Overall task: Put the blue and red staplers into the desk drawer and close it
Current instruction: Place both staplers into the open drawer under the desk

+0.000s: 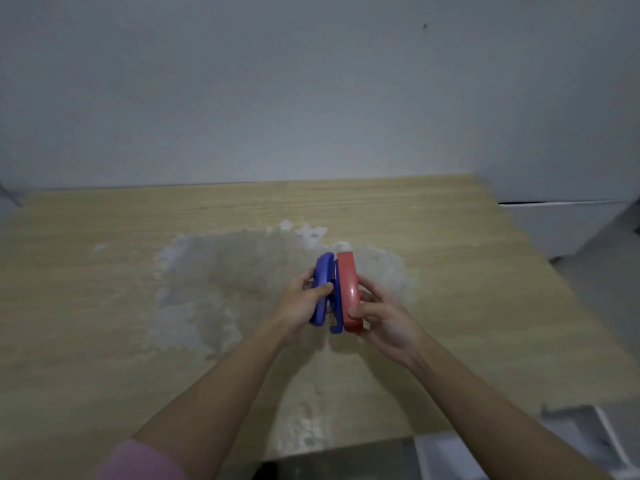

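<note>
blue stapler (pixel 322 289): held above desk (pixel 104 289), touching red stapler (pixel 348 289) side by side | left hand (pixel 301 303): fingers closed around blue stapler | right hand (pixel 381 317): fingers closed around red stapler | desk: wooden top with pale worn patch beneath hands | drawer (pixel 585 441): white, blurred, at lower right, appears open

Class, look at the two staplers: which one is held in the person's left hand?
The blue stapler, gripped by the left hand. The red stapler sits beside it on the right, held by the right hand.
</note>
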The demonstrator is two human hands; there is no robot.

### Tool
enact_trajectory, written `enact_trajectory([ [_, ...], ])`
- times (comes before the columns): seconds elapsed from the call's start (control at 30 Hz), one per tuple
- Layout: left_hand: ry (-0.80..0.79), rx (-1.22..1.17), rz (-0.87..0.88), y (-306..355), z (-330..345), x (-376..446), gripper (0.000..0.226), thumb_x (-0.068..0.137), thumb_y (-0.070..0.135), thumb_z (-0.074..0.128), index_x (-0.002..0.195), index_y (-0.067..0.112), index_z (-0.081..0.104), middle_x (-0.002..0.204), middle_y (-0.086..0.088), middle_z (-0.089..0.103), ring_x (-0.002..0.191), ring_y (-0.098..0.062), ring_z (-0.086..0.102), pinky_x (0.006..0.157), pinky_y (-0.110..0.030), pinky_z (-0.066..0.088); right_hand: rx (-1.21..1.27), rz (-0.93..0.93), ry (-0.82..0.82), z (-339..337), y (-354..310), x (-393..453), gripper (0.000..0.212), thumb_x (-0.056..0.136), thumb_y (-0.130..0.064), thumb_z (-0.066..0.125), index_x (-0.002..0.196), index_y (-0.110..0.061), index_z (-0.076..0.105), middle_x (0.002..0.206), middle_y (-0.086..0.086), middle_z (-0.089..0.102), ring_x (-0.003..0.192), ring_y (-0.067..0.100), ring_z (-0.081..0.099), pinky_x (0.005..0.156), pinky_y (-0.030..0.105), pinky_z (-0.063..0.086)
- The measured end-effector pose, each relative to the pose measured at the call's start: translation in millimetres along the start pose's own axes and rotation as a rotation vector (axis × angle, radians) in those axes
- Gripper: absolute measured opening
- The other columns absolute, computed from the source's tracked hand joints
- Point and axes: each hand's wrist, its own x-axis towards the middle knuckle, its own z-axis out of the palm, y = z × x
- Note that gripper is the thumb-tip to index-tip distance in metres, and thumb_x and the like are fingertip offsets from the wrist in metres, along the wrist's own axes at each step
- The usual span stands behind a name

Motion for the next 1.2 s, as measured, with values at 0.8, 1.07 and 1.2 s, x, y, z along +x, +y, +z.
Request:
enact_trajectory([
  [0.8,-0.174,0.269,0.086,-130.1,240.2,-113.1,0.061,0.080,0.008,0.066,0.134,0.021,0.042,0.117,0.008,0.062,0.102,-0.003,0.061,0.081,-0.014,0.052,-0.179,-0.003,0.089,-244.4,65.5,-176.8,0.076,0.060,0.021,0.070,0.122,-0.018,0.049,0.121,0.013,0.062,0.094,0.028,0.068,0.079,0.041,0.057],
  [1.07,-0.187,0.560,0.137,-163.6,252.9,-108.5,0.061,0.079,0.015,0.068,0.134,0.021,0.045,0.128,0.001,0.062,0.114,-0.009,0.058,0.098,-0.020,0.045,-0.489,-0.019,0.171,-265.1,88.5,-186.1,0.076,0.053,-0.011,0.086,0.105,-0.041,0.040,0.113,0.008,0.060,0.095,0.024,0.068,0.078,0.034,0.058],
  [1.2,-0.238,0.696,0.128,-168.3,254.9,-98.1,0.056,0.082,0.015,0.064,0.134,0.022,0.044,0.127,0.000,0.063,0.113,-0.010,0.057,0.098,-0.022,0.043,-0.545,-0.007,0.243,-273.2,91.6,-180.5,0.077,0.054,-0.015,0.087,0.112,-0.033,0.038,0.111,0.006,0.055,0.092,0.026,0.067,0.079,0.039,0.059],
])
